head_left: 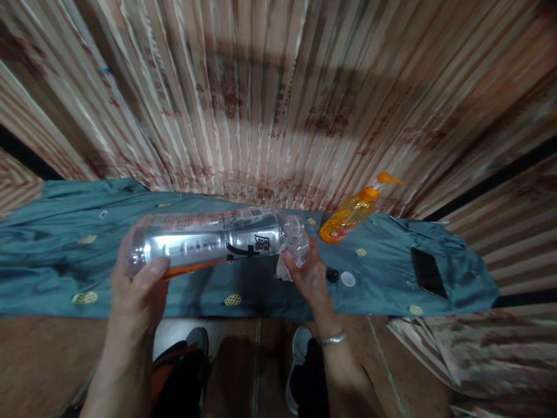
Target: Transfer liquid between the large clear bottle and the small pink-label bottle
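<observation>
My left hand point(141, 284) is wrapped round the base of a large clear bottle point(209, 238) with a silver label and dark characters. The bottle lies almost level above the table, its neck toward the right. In my right hand point(307, 270) is a small clear container point(296, 238), held against the bottle's mouth. A crumpled pale tissue point(284, 270) shows just below my right fingers. Beside my right wrist a black cap point(332, 274) and a white round lid point(347, 279) lie on the cloth.
A teal cloth point(378, 290) covers the narrow table. An orange pump bottle point(348, 217) stands behind and right of my hands. A black phone point(429, 273) lies at the right. Pleated curtains point(243, 116) hang behind the table.
</observation>
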The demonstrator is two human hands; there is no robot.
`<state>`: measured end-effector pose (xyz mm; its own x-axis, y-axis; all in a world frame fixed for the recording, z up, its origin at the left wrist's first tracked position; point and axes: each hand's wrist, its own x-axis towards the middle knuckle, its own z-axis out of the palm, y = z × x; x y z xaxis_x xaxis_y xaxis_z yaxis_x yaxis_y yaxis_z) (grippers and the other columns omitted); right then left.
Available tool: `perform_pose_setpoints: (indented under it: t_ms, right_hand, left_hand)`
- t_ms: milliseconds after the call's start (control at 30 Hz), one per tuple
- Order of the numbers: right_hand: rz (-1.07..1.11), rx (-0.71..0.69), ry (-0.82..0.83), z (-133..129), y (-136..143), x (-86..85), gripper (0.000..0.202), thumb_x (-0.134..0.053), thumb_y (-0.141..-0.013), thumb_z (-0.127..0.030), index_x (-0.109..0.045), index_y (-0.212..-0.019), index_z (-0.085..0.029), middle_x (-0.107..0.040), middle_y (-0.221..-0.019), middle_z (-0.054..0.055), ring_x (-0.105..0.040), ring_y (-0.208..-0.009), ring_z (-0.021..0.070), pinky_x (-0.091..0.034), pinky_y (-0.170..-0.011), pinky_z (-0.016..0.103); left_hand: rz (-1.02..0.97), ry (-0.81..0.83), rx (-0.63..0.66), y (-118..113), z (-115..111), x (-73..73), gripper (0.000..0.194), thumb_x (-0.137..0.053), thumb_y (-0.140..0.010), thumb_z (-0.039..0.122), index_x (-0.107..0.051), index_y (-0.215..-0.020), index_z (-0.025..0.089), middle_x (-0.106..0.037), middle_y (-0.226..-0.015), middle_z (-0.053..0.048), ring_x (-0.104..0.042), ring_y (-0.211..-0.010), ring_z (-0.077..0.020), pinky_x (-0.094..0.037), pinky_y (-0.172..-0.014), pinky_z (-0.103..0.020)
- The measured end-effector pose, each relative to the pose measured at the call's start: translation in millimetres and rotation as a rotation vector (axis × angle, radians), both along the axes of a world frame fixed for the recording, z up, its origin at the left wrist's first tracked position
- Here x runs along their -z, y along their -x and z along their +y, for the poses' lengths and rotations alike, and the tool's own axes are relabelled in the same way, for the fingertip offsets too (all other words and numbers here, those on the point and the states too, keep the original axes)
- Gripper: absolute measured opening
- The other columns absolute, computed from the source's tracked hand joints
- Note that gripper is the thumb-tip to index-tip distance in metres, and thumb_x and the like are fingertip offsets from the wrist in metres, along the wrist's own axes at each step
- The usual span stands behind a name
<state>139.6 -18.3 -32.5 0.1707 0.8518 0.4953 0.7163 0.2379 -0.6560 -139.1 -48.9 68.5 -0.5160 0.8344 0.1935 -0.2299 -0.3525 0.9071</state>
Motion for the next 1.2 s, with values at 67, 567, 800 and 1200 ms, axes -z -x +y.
perform_pose_setpoints:
  t_ms: [67, 567, 800, 1200]
  right_hand:
    - [-0.002, 0.003, 0.013, 0.0, 0.5, -0.4, 0.065, -0.069, -0.091, -0.047, -0.051, -0.143, -0.012, -0.075, -0.124, 0.022, -0.076, -0.111, 0.035, -0.063, -0.091, 0.05]
    - [0.021, 0.001, 0.011, -1.1, 1.9, -2.5, 0.062, -0.069, -0.09, -0.044, -0.051, -0.143, -0.017, -0.076, -0.122, 0.021, -0.076, -0.109, 0.0363, -0.064, -0.089, 0.054]
    - [0.031, -0.001, 0.014, -0.5, 1.9, -1.7, 0.062, -0.07, -0.09, -0.045, -0.052, -0.143, -0.019, -0.077, -0.12, 0.019, -0.077, -0.108, 0.0362, -0.064, -0.089, 0.055]
    - [0.033, -0.002, 0.019, -0.4, 1.7, -3.9, 0.061, -0.071, -0.089, -0.044, -0.053, -0.141, -0.017, -0.076, -0.123, 0.021, -0.076, -0.11, 0.0362, -0.064, -0.091, 0.054]
  left_hand:
    - [-0.001, -0.004, -0.004, 0.5, -0.1, 0.9, 0.071, -0.098, -0.036, 0.044, -0.077, -0.104, 0.034, -0.07, -0.116, -0.004, -0.058, -0.129, -0.0401, -0.041, -0.119, -0.061]
    - [-0.003, 0.014, -0.015, 2.0, -2.1, -0.6, 0.075, -0.099, -0.035, 0.043, -0.078, -0.106, 0.034, -0.071, -0.116, -0.004, -0.06, -0.126, -0.0395, -0.036, -0.123, -0.063]
    - [0.085, -0.013, 0.008, 9.2, -2.0, 7.5, 0.072, -0.095, -0.045, 0.046, -0.076, -0.114, 0.036, -0.071, -0.122, -0.004, -0.062, -0.126, -0.0394, -0.046, -0.116, -0.06]
    - [0.04, -0.006, -0.005, 6.5, -2.2, 2.5, 0.07, -0.096, -0.039, 0.039, -0.078, -0.107, 0.036, -0.071, -0.115, -0.002, -0.059, -0.13, -0.0403, -0.025, -0.128, -0.069]
